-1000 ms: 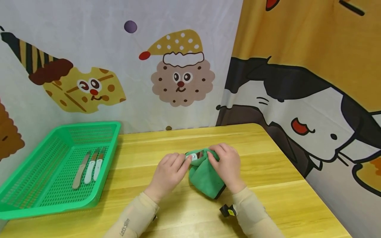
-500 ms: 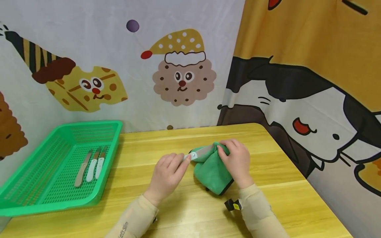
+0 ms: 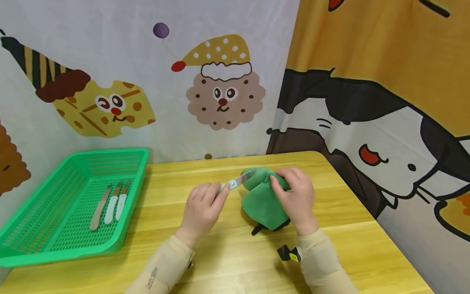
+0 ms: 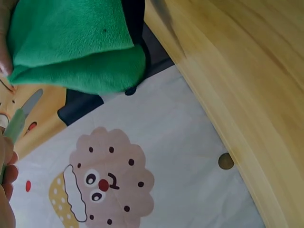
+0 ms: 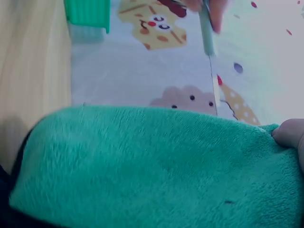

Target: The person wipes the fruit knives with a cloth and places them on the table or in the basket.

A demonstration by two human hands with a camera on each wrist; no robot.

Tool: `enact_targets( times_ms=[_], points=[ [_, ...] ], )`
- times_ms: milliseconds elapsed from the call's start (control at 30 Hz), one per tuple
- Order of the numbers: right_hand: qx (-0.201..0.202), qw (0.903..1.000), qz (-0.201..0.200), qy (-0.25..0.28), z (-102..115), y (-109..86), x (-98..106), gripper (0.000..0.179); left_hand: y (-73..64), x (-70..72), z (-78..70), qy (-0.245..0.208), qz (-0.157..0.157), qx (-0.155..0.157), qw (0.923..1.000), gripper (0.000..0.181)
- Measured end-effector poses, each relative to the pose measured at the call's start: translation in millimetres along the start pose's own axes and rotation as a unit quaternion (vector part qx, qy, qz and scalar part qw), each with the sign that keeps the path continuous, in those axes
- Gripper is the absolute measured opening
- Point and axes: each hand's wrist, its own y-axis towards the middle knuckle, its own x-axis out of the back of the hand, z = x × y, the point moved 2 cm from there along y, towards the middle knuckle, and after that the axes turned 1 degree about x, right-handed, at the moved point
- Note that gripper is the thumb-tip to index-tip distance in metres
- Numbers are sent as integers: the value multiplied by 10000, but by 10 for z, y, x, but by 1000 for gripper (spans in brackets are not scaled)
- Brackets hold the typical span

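Observation:
My left hand [image 3: 201,208] grips a small knife by its pale handle [image 3: 229,185], the blade [image 3: 245,176] pointing up and right. In the head view the blade tip overlaps the left edge of a green plush cloth [image 3: 265,204] with dark edging. My right hand [image 3: 296,200] pinches that cloth near its top, and it hangs in folds below the fingers. The right wrist view shows the cloth [image 5: 156,161] spread wide, with the knife blade [image 5: 214,90] behind its upper edge. In the left wrist view the knife [image 4: 21,114] and the cloth [image 4: 76,47] appear apart.
A green perforated plastic basket [image 3: 126,241] stands at the left of the wooden table [image 3: 220,261]. Inside lie a knife with a tan handle [image 3: 97,214] and two with white handles [image 3: 110,210]. A cartoon-print curtain [image 3: 169,102] hangs behind the table.
The knife has moved out of the cloth's fold toward the left, and more of its blade shows. My right hand has shifted right and slightly up with the cloth.

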Motion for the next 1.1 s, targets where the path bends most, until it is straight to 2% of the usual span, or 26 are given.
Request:
enact_targets(
  times_ms=[100,233,400,500,700,933,1100],
  points=[
    [234,9996,-38,122,89,-18,-64,10,17,-45,-22,19,-76,-111,9999,20],
    [492,9986,124,167,209,-74,-174,10,32,-71,-73,36,-39,-243,9997,19],
    [615,9964,575,94,308,-141,-278,12,31,-89,-138,19,153,-435,9989,20],
    [582,9958,708,-7,326,-166,-314,13,22,-96,-149,24,154,-537,9984,20],
    [501,9955,768,-235,286,-177,-340,14,10,-98,-142,43,164,-622,9979,20],
    [317,9963,648,-475,147,-156,-291,16,6,-73,-132,-57,37,-556,9984,19],
    [150,9963,556,-646,47,-145,-243,15,12,-56,-129,-118,65,-474,9988,20]
  ],
)
